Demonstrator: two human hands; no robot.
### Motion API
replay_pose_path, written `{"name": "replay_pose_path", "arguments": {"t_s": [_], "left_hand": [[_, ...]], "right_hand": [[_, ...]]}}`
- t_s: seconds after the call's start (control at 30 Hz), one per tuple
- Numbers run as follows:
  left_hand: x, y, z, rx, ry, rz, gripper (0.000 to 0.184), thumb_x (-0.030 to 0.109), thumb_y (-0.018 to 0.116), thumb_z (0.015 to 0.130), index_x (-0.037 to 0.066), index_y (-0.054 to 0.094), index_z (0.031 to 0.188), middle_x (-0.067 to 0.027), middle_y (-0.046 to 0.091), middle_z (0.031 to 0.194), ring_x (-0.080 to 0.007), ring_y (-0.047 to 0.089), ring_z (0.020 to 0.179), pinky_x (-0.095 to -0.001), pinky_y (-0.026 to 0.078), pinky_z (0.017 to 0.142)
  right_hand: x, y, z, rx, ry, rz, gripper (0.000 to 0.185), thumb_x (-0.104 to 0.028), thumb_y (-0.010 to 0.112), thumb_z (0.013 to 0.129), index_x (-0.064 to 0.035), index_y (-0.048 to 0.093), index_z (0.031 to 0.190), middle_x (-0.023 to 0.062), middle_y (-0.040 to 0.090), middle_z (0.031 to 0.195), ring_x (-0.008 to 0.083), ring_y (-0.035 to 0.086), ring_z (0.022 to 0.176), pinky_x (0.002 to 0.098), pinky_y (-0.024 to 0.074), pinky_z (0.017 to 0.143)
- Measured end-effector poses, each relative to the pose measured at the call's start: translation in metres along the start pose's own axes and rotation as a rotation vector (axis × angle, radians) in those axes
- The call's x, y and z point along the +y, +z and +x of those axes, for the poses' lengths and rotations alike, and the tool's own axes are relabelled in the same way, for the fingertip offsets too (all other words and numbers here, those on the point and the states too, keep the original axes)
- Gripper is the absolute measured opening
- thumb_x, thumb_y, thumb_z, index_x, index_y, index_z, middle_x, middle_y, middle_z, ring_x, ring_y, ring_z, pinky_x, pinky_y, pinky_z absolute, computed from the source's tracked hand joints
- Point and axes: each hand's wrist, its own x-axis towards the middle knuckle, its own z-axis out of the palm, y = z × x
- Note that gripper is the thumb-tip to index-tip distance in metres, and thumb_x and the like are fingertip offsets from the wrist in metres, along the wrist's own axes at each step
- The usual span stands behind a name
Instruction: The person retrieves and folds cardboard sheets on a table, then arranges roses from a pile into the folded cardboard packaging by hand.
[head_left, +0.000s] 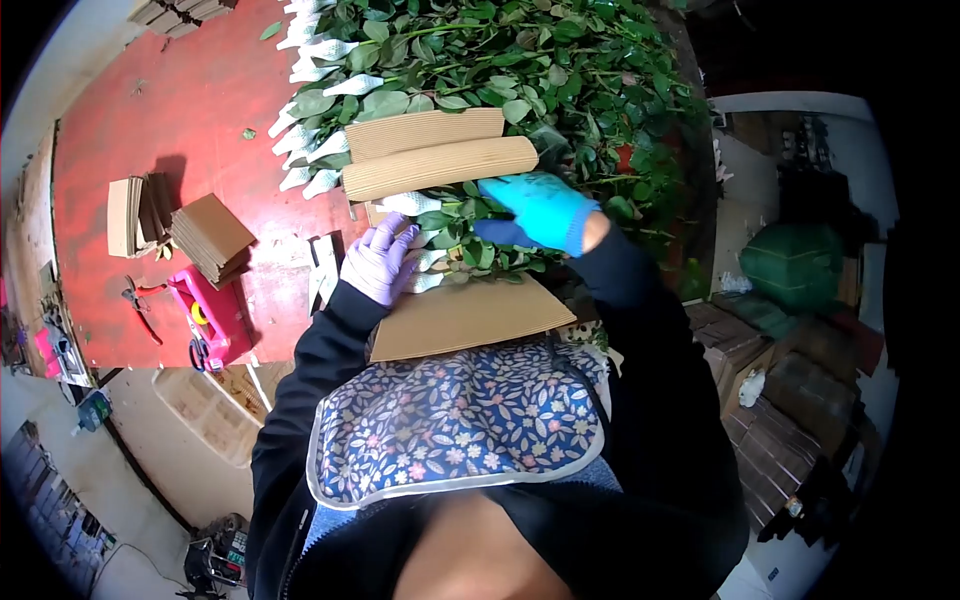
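Note:
My left hand [380, 262], in a lilac glove, rests on white net-sleeved flower heads [427, 260] at the table's front, its fingers bent against them. A blue glove covers my right hand [545, 212], which lies over the leafy stems [480, 240] with fingers stretched out. Under these stems is a corrugated cardboard sheet [470, 318], its near part showing toward my apron. Just beyond my hands, a curled piece of corrugated cardboard [440, 168] lies across the stems. More sleeved flowers [355, 85] with long green stems are heaped behind it.
On the red table [120, 240] at left stand two stacks of cardboard pieces [212, 235] [140, 215], a pink tape dispenser [212, 315], scissors [198, 352] and red-handled pliers [145, 310]. Folded cardboard [180, 14] lies at the far left edge. A green bundle [792, 265] is at right.

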Motion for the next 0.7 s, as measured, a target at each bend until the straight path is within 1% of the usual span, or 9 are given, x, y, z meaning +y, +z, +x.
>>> {"name": "replay_pose_path", "arguments": {"t_s": [0.07,0.17,0.27,0.33,0.4,0.53,0.6,0.67,0.7], "left_hand": [[0.000,0.000,0.000,-0.006,-0.008,0.000,0.048,0.016,0.069,0.076,0.003,0.058,0.121,-0.0140,0.052,0.125,-0.0299,0.060,0.095,-0.0415,0.051,0.075],[0.000,-0.003,0.004,-0.064,-0.017,-0.007,0.051,0.017,0.069,0.074,0.003,0.058,0.121,-0.0146,0.052,0.126,-0.0306,0.060,0.095,-0.0420,0.051,0.075],[0.001,-0.005,0.006,-0.102,-0.038,-0.015,0.055,0.025,0.074,0.073,0.003,0.057,0.121,-0.0149,0.052,0.125,-0.0313,0.059,0.096,-0.0439,0.051,0.077],[-0.001,-0.002,0.006,-0.118,-0.046,-0.036,0.059,0.030,0.077,0.072,0.004,0.056,0.121,-0.0154,0.052,0.127,-0.0318,0.059,0.100,-0.0448,0.050,0.079],[-0.005,0.002,0.005,-0.109,-0.034,-0.025,0.060,0.029,0.077,0.072,0.005,0.056,0.123,-0.0156,0.051,0.130,-0.0322,0.059,0.102,-0.0450,0.049,0.079],[-0.004,0.004,0.004,-0.128,-0.059,-0.025,0.061,0.029,0.077,0.071,0.006,0.055,0.124,-0.0156,0.050,0.131,-0.0325,0.058,0.104,-0.0449,0.048,0.082],[-0.001,0.000,0.005,-0.166,-0.093,0.020,0.062,0.028,0.077,0.071,0.007,0.055,0.125,-0.0154,0.050,0.132,-0.0327,0.058,0.104,-0.0447,0.048,0.084],[-0.004,0.004,0.003,-0.165,-0.106,0.010,0.061,0.027,0.077,0.071,0.008,0.056,0.125,-0.0154,0.050,0.132,-0.0325,0.057,0.105,-0.0442,0.047,0.085],[-0.006,0.007,0.002,-0.163,-0.129,-0.018,0.060,0.027,0.076,0.071,0.009,0.056,0.125,-0.0152,0.050,0.132,-0.0324,0.057,0.106,-0.0441,0.047,0.085]], "right_hand": [[-0.018,-0.033,-0.014,0.010,0.122,0.101,0.038,-0.030,0.069,0.085,-0.0045,0.061,0.112,0.0189,0.066,0.094,0.0367,0.064,0.086,0.0434,0.0514,0.076],[-0.023,-0.055,-0.042,0.299,0.132,-0.098,0.022,-0.020,0.070,0.084,-0.0062,0.066,0.100,0.0138,0.067,0.087,0.0328,0.063,0.077,0.0432,0.0491,0.069],[-0.008,-0.055,-0.081,0.183,0.238,-0.212,0.029,-0.028,0.069,0.083,-0.0072,0.066,0.103,0.0127,0.067,0.089,0.0339,0.062,0.078,0.0439,0.0479,0.073],[-0.002,-0.045,-0.092,-0.089,0.370,-0.358,0.035,-0.029,0.069,0.083,-0.0084,0.064,0.111,0.0119,0.067,0.096,0.0312,0.062,0.089,0.0427,0.0469,0.080],[0.009,-0.015,-0.098,-0.042,0.359,-0.510,0.038,-0.026,0.068,0.082,-0.0106,0.060,0.115,0.0090,0.062,0.108,0.0306,0.055,0.108,0.0452,0.0410,0.094],[0.038,0.005,-0.090,-0.075,0.385,-0.607,0.038,-0.020,0.066,0.080,-0.0131,0.061,0.116,0.0084,0.063,0.108,0.0297,0.055,0.110,0.0451,0.0408,0.095],[0.048,0.005,-0.085,-0.243,0.406,-0.610,0.035,-0.018,0.066,0.078,-0.0144,0.065,0.113,0.0079,0.065,0.105,0.0290,0.057,0.107,0.0446,0.0415,0.094],[0.044,-0.009,-0.073,-0.249,0.431,-0.632,0.031,-0.014,0.066,0.077,-0.0148,0.067,0.108,0.0071,0.066,0.103,0.0279,0.059,0.104,0.0436,0.0424,0.093],[0.049,-0.012,-0.070,-0.115,0.353,-0.656,0.030,-0.013,0.065,0.076,-0.0151,0.067,0.105,0.0067,0.066,0.102,0.0280,0.059,0.102,0.0434,0.0425,0.092]]}}
